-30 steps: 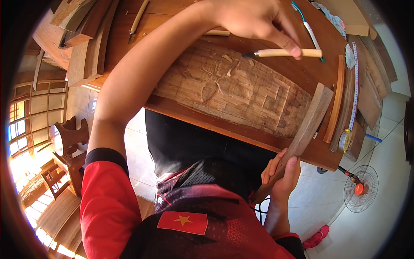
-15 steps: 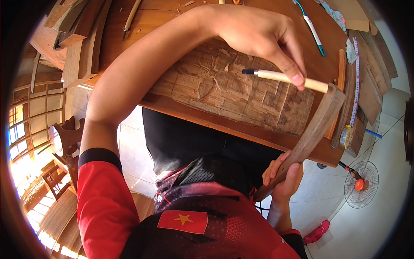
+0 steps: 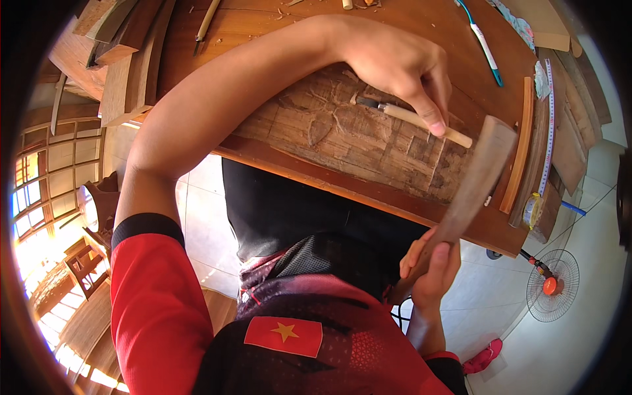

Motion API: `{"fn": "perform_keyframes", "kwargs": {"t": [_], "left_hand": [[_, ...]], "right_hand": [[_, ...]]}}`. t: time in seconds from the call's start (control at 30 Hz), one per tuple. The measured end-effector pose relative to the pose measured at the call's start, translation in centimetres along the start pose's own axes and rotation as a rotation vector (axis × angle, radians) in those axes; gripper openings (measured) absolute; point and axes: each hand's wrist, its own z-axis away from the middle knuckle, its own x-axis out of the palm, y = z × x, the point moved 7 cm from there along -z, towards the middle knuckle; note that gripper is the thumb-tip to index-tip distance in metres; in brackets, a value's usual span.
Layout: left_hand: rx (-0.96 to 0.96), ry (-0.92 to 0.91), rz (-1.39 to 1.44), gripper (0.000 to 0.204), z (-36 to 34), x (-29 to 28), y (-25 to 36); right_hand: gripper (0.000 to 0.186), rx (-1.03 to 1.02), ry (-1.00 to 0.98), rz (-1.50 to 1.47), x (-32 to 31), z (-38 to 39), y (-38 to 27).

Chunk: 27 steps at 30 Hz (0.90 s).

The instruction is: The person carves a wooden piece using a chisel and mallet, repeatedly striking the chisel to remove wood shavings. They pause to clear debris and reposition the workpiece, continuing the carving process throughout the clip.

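My left hand (image 3: 405,76) reaches over the carved wooden board (image 3: 395,158), fingers closed on a pale-handled chisel (image 3: 405,115) whose dark blade lies at the raised flower-like carving. My right hand (image 3: 428,273) is wrapped round the lower part of a long, rough wooden bar (image 3: 470,187). The bar's slightly blurred top is just beside the chisel's handle end; whether they touch I cannot tell. The board lies along the near edge of a brown wooden table (image 3: 197,79). My left forearm hides part of the board.
Stacked timber (image 3: 122,79) is at left. Another chisel (image 3: 204,29), a toothbrush (image 3: 486,49) and wood shavings lie on the table's back. Wood strips (image 3: 517,151) and an extended tape measure (image 3: 532,210) line the right side. A fan (image 3: 552,286) stands on the floor at lower right.
My left hand has moved down, bringing the chisel's blade onto the carving. The bar in my right hand swung up and right toward the handle end, then shifted slightly back left.
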Motion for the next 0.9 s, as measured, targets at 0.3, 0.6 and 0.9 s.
{"fn": "perform_keyframes", "kwargs": {"t": [0.3,0.6,0.9], "left_hand": [[0.068,0.109,0.182,0.029,-0.2,-0.3,1.1],[0.119,0.074,0.246,0.027,-0.4,0.1,1.4],[0.144,0.01,0.206,0.027,-0.5,0.2,1.8]], "right_hand": [[0.05,-0.017,0.047,-0.05,-0.7,-0.4,0.0],[0.051,-0.054,-0.005,0.02,0.2,0.1,-0.5],[0.05,-0.126,-0.021,0.035,0.4,0.2,0.3]]}}
